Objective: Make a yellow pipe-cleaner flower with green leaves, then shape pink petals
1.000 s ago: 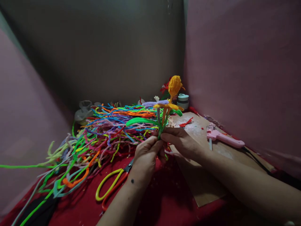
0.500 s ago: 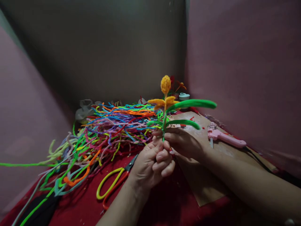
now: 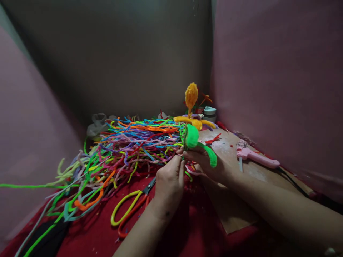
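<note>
Green chenille leaves (image 3: 199, 144), spread wide to the side half a second ago, now point toward the camera: the pipe-cleaner flower (image 3: 191, 95) has been turned about its stem. The left hand (image 3: 169, 182) and right hand (image 3: 207, 162) both pinch that stem, just right of the heap of coloured pipe cleaners (image 3: 128, 146). Yellow-handled scissors (image 3: 128, 210) lie in front of the heap; a pink glue gun (image 3: 254, 157) lies well right of it.
</note>
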### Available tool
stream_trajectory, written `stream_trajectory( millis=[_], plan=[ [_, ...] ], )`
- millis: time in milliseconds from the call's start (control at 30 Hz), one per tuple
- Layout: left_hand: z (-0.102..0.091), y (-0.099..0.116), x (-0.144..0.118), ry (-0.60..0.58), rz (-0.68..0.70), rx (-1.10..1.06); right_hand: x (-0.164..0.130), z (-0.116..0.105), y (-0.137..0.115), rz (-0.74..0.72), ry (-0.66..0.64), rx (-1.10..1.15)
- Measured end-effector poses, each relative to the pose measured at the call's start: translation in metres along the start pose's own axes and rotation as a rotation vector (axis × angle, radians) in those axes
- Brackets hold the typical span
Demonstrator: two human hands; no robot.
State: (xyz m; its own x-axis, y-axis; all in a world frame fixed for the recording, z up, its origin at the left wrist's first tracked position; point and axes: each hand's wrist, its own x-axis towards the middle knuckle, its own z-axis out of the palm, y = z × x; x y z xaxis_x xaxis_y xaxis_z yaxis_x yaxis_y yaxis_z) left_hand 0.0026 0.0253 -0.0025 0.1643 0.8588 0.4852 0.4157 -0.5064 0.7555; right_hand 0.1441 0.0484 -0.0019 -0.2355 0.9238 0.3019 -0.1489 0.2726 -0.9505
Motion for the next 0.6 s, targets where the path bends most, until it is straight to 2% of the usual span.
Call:
stream_trajectory(
  millis=[67,133,267,333,400,533,600],
  plan=[
    [-0.001,0.001,0.001,-0.009,-0.03,-0.057,-0.001,0.002,-0.001,-0.067,0.001,0.008],
    [-0.002,0.003,0.004,-0.026,-0.1,-0.134,-0.002,0.004,-0.004,-0.092,-0.058,0.036],
    [-0.002,0.007,0.009,-0.095,-0.257,-0.373,-0.003,0.006,-0.013,-0.016,-0.217,0.059],
    [-0.001,0.007,0.01,-0.114,-0.319,-0.489,-0.004,0.006,-0.016,0.004,-0.237,0.072],
    [0.0,0.007,0.01,-0.135,-0.388,-0.593,-0.004,0.004,-0.016,0.018,-0.217,0.067],
    [0.0,0.006,0.008,-0.198,-0.514,-0.888,-0.002,-0.003,-0.013,-0.014,-0.089,-0.038],
    [-0.002,0.005,0.007,-0.28,-0.568,-1.063,-0.001,-0.005,-0.008,-0.028,-0.059,-0.028]
  ],
)
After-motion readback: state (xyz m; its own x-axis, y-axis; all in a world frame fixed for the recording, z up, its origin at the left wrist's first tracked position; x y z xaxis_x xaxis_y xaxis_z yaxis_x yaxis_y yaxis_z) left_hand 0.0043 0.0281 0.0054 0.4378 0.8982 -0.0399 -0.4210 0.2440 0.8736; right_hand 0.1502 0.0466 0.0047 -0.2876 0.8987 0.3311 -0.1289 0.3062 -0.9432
